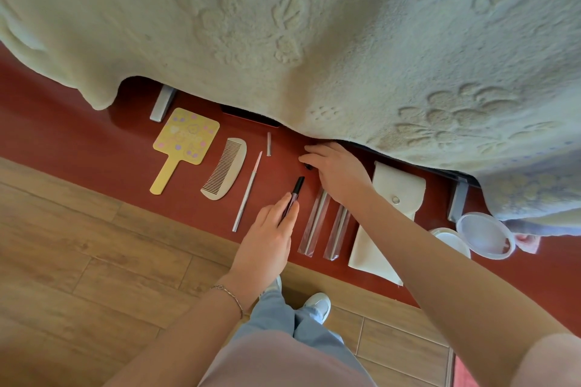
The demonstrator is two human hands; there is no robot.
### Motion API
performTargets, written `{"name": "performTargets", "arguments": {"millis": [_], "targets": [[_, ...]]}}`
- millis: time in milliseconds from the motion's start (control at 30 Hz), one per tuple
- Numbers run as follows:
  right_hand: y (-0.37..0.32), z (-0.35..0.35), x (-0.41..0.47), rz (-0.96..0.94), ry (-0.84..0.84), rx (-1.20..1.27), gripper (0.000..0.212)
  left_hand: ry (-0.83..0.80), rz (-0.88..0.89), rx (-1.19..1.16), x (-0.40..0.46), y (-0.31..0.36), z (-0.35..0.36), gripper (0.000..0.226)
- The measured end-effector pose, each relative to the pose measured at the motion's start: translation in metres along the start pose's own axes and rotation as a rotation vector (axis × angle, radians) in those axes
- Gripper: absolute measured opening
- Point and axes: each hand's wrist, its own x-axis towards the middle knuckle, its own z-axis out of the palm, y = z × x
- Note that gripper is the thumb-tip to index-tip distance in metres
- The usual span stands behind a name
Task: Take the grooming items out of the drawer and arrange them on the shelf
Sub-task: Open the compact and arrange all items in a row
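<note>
Your left hand (273, 223) grips a dark pen-like tube (293, 198), cap pointing away, low over the red shelf (94, 148). Your right hand (336, 170) rests fingers-curled on the shelf by the blanket (283, 25) edge, touching a small black item (306, 165); grip unclear. Laid out left of the tube: yellow mirror (185, 141), comb (224, 168), thin stick (246, 192), small cap (268, 143). Right of it: two clear sleeves (325, 223), white pouch (396, 195), tubs (484, 236).
</note>
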Motion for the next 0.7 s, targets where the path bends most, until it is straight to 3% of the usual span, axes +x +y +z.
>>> {"name": "performTargets", "arguments": {"millis": [233, 433, 700], "targets": [[-0.001, -0.004, -0.001, -0.022, 0.037, 0.002, 0.055, 0.064, -0.008, 0.000, -0.004, -0.007, -0.006, 0.053], [-0.022, -0.011, 0.005, -0.092, 0.164, 0.031, 0.043, 0.149, -0.157, 0.091, -0.008, -0.035, -0.021, 0.037], [-0.042, 0.006, 0.052, -0.072, -0.161, -0.033, 0.044, 0.090, -0.207, 0.044, -0.014, -0.045, -0.017, 0.053]]}}
